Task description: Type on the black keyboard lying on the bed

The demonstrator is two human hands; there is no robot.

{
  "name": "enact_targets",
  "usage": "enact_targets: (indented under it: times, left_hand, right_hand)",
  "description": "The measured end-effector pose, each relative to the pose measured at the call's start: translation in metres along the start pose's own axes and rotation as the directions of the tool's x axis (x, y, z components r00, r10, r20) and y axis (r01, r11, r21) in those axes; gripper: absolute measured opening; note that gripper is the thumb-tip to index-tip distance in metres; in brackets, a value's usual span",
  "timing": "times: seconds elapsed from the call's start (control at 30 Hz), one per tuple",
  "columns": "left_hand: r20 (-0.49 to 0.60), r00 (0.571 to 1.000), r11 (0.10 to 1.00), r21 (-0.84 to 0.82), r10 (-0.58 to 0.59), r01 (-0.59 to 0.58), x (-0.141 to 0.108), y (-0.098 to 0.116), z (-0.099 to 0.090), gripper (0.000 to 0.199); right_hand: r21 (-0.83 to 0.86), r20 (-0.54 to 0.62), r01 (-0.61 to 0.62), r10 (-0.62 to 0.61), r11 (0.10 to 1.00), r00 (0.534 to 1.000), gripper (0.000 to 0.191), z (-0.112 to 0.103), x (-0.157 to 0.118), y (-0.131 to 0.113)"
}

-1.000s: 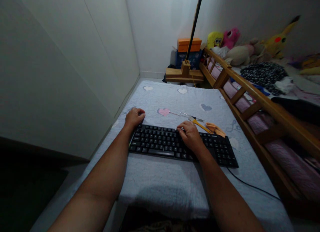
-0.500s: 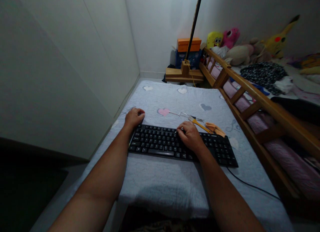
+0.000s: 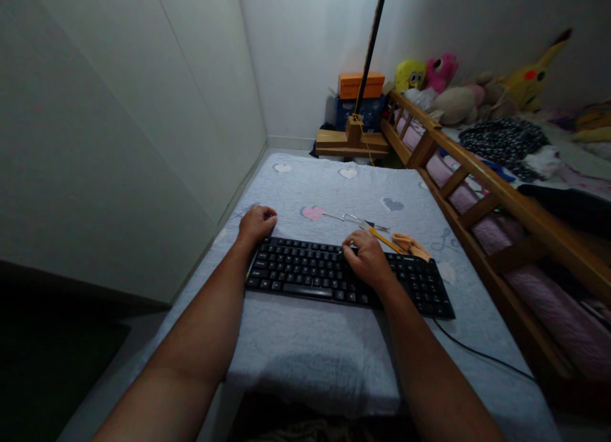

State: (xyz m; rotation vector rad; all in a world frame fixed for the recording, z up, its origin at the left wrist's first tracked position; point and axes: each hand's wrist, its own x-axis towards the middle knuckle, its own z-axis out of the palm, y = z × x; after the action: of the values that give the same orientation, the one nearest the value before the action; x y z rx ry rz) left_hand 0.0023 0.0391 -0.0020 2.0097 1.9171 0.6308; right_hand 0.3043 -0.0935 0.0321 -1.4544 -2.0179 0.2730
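A black full-size keyboard (image 3: 300,270) lies flat on the patterned cloth, its cable running off to the right. At its back left corner, my left hand (image 3: 258,224) rests with curled fingers against the keyboard's edge. Over the right part of the letter keys is my right hand (image 3: 365,257), thumb and fingers drawn together. Whatever is between those fingers is too small or hidden to tell. Behind the keyboard lie a yellow-handled brush (image 3: 384,239), a thin metal tool with a dark middle (image 3: 365,222) and a folded tan cloth (image 3: 411,245).
The heart-printed cloth (image 3: 315,181) covers the table. A wooden bed rail (image 3: 477,162) runs close along the right side, with plush toys (image 3: 442,73) on the bed. White cabinet doors (image 3: 143,143) flank the left. A wooden stand (image 3: 353,141) and boxes (image 3: 361,86) are at the back.
My right hand has slid slightly to the right over the keys. My left hand and the keyboard have stayed in place.
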Motion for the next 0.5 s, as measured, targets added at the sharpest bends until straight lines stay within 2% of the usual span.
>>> enact_targets:
  times: [0.5]
  left_hand:
    - [0.008, 1.000, 1.000, -0.003, 0.010, -0.010, -0.0004, 0.0009, -0.0012, 0.027]
  right_hand:
    - [0.022, 0.052, 0.004, -0.005, 1.000, 0.999, 0.017, 0.0030, -0.0002, -0.0047]
